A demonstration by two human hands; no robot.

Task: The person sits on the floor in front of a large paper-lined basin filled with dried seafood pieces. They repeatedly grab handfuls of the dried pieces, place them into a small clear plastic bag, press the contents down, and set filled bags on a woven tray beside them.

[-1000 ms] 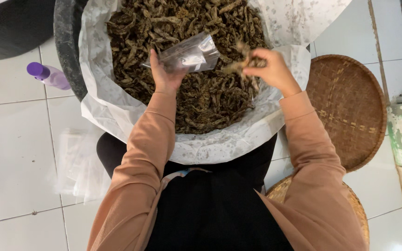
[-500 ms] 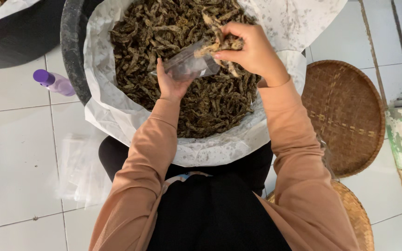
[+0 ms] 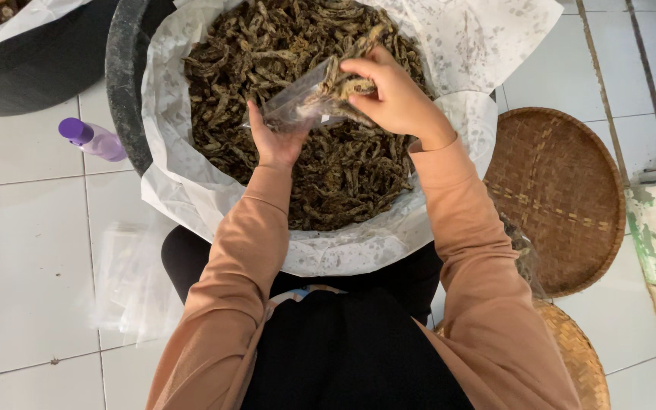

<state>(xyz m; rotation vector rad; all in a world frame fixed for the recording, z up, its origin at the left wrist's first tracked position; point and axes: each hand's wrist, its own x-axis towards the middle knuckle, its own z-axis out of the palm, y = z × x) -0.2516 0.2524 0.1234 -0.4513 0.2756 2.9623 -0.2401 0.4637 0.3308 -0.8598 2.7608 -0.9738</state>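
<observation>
Left hand (image 3: 276, 140) clamped under a small clear bag (image 3: 298, 106), held above the middle of the lined tub (image 3: 191, 205); right hand (image 3: 398, 99) pinched shut on dried brown pieces (image 3: 347, 85) at the bag's mouth. Risk: the limp mouth folds and pieces drop back. Bag's fill level unreadable; tub's far rim cut off.

A white tiled floor (image 3: 24, 250) carries everything. On it far left stands a dark round tub (image 3: 32, 72), with a small purple-capped bottle (image 3: 91, 139) just beside it. A pile of clear plastic bags (image 3: 127, 277) lies near left. A round woven bamboo tray (image 3: 563, 197) lies right.
</observation>
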